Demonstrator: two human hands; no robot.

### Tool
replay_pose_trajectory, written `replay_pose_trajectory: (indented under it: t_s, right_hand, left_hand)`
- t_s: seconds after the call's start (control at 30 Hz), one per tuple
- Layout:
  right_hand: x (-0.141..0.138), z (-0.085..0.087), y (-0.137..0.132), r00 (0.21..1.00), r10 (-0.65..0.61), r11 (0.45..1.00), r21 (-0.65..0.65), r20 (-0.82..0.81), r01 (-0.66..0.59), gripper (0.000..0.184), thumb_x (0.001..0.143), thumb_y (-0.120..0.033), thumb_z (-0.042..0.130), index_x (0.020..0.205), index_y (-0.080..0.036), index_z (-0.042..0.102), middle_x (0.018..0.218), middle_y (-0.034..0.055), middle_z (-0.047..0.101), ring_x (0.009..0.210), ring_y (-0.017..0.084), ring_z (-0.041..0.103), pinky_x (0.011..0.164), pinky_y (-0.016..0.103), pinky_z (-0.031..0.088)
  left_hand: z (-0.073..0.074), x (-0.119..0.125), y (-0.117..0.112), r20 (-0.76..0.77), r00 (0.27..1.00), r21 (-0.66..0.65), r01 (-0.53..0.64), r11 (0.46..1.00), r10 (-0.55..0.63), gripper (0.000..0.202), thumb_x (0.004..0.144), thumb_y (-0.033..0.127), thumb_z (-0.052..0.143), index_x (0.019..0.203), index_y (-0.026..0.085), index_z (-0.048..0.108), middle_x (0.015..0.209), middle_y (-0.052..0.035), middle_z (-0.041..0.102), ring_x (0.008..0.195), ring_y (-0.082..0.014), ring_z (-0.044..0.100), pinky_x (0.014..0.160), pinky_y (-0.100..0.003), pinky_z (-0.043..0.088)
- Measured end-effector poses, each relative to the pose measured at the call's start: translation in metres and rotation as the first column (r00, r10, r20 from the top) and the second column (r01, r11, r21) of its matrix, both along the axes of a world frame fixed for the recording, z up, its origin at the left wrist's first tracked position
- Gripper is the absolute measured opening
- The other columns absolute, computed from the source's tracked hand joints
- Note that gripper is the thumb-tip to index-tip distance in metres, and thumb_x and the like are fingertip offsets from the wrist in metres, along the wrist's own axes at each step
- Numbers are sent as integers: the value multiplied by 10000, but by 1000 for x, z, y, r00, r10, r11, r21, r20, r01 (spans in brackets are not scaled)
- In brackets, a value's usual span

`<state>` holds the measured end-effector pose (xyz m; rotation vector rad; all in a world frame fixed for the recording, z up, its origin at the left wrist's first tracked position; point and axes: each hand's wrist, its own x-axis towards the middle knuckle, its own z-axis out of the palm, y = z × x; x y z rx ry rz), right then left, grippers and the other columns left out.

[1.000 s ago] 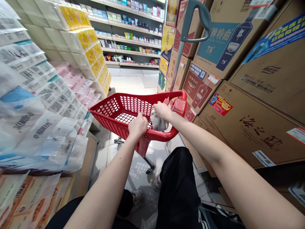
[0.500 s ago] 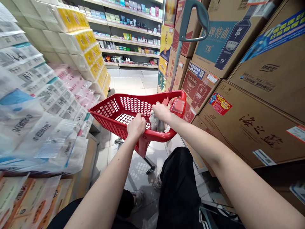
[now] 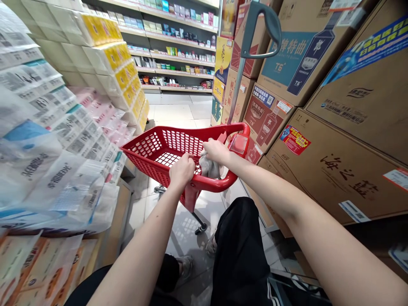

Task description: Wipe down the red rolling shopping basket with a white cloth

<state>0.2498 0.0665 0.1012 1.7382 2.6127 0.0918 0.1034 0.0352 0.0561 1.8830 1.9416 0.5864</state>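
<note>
A red plastic shopping cart (image 3: pixel 145 170) with perforated walls stands in front of me in the aisle. My left hand (image 3: pixel 182 171) is closed over its near rim. A grey cloth (image 3: pixel 209 168) hangs below my right hand (image 3: pixel 216 151), whose fingers are wrapped around it beside the cart's red handle loop (image 3: pixel 219 184). The basket's visible bottom shows white floor through its holes. My right fingertips are partly hidden by the hand itself.
Cardboard cartons (image 3: pixel 344 157) are stacked close on the right, with a grey-handled pole (image 3: pixel 237 85) before them. Tissue packs (image 3: pixel 105 59) and plastic-wrapped packages (image 3: pixel 54 165) crowd the left. Shelves of small goods (image 3: pixel 178 55) stand across the tiled floor ahead.
The right hand and cloth have shifted slightly left within the cart's handle loop. The left hand stays on the rim. The view has moved only a little.
</note>
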Motion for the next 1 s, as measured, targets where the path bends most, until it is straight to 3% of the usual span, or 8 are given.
replay_pose_trajectory:
  t_s: [0.1,0.2,0.3,0.4,0.53,0.63,0.83,1.0]
  right_hand:
    - [2,1,2,999,-40,999,34,34,38,258,827,-105,500,1064,-124,599,1076,140,598,895,213,640,742,271,466]
    - [2,2,-9,994,107,994,6,14,-107,214,812,-129,526,1010,-139,607,1033,116,609,891,209,627,732,266,453]
    - [1,3,-22,957,286,957,-39,-49,-288,151,790,-164,569,936,-150,605,955,85,621,919,202,596,735,253,434]
    - [1,1,-24,936,341,936,-58,-83,-346,136,787,-176,581,922,-159,593,927,66,619,947,197,576,749,246,427]
    - [2,-2,-13,994,107,994,-11,-20,-107,227,833,-148,520,1057,-161,553,1063,100,575,917,192,603,740,260,452]
    - [3,0,-7,999,-44,999,25,22,43,269,869,-119,443,1122,-171,521,1119,113,529,882,188,620,742,276,466]
    - [12,15,-20,970,-38,978,189,-241,86,260,901,-180,384,1119,-180,526,1097,88,494,871,172,573,743,263,447]
    - [34,30,-44,921,30,913,387,-388,133,247,903,-245,384,1029,-177,586,1010,66,508,858,179,532,749,273,418]
  left_hand:
    - [3,3,-3,12,1000,0,-11,1000,11,414,856,295,286,1142,272,585,1049,-36,701,1047,-257,600,852,-366,439]
    - [5,5,-4,21,999,-2,-32,999,33,410,855,291,287,1131,270,590,1038,-34,703,1036,-257,604,851,-365,437]
    - [3,3,-3,23,998,13,-55,998,55,416,853,280,276,1118,255,595,1052,-41,696,1044,-253,599,875,-365,425]
    - [-2,-1,-2,36,998,42,-58,997,56,422,847,267,266,1109,240,596,1060,-44,692,1063,-243,589,909,-363,408]
    - [-7,-7,-4,85,995,51,-51,997,47,438,852,273,252,1144,234,576,1017,-38,705,1078,-230,581,917,-348,410]
    - [-6,-9,-9,72,997,58,-39,998,34,445,862,283,250,1169,231,568,1044,-42,699,1094,-233,575,920,-345,411]
    - [-4,-10,-11,44,999,95,26,995,-30,424,873,301,262,1145,245,583,1038,-32,700,1062,-233,593,909,-341,415]
    - [-12,-13,-4,59,998,121,13,993,-20,414,875,290,267,1139,232,581,1008,-44,703,1022,-238,605,878,-343,423]
